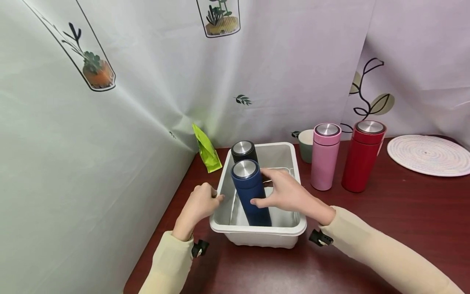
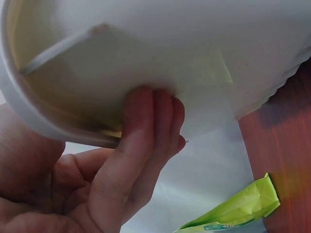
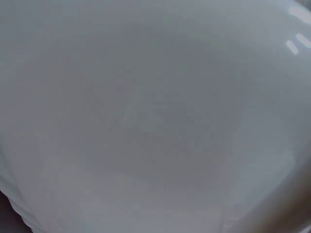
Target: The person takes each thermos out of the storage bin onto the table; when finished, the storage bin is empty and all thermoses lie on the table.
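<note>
A dark blue thermos flask [image 1: 249,192] with a silver-topped lid stands slightly tilted inside a white plastic basin [image 1: 257,229]. My right hand [image 1: 288,192] reaches over the basin's right side and grips the flask, thumb in front and fingers behind. Just behind it is a black thermos flask [image 1: 243,150], mostly hidden by the blue one. My left hand [image 1: 200,204] holds the basin's left rim; in the left wrist view its fingers [image 2: 138,121] curl under the rim [image 2: 29,102] against the outer wall. Only the blurred pale basin wall [image 3: 146,121] fills most of the right wrist view.
Right of the basin stand a pink flask [image 1: 325,159], a red flask [image 1: 363,159] and a green cup [image 1: 305,149] partly behind the pink one. A round woven mat [image 1: 427,155] lies farther right. A lime-green packet [image 1: 207,151] leans by the wall at back left.
</note>
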`<state>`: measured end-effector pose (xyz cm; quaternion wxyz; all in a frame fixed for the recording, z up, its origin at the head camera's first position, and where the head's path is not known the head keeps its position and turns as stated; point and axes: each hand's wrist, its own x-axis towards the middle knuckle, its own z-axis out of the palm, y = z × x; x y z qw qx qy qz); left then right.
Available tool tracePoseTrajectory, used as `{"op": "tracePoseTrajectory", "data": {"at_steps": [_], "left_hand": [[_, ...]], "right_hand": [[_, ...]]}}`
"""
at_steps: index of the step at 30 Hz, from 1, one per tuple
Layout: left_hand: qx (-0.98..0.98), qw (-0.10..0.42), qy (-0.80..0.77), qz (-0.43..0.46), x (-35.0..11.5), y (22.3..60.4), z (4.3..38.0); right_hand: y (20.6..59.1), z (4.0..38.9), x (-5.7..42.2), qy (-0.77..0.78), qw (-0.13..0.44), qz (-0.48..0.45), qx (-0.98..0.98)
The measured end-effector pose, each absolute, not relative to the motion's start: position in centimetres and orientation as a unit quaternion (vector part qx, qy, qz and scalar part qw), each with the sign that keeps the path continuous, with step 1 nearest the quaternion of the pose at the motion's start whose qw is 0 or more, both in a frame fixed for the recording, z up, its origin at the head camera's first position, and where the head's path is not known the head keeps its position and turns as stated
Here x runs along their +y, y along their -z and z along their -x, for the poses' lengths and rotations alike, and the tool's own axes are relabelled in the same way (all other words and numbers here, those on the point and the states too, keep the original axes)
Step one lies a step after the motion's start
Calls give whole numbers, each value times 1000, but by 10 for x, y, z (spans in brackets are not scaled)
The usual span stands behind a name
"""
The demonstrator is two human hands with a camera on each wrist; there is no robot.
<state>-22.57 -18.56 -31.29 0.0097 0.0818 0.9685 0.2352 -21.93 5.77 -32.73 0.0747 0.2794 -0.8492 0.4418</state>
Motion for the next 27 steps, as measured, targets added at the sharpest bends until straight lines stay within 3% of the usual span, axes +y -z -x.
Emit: {"op": "tracePoseTrajectory", "data": {"at_steps": [27], "left_hand": [[968, 5, -233, -90, -187, 315, 226]], "right_hand": [[284, 203, 103, -455, 165, -202, -852]]}}
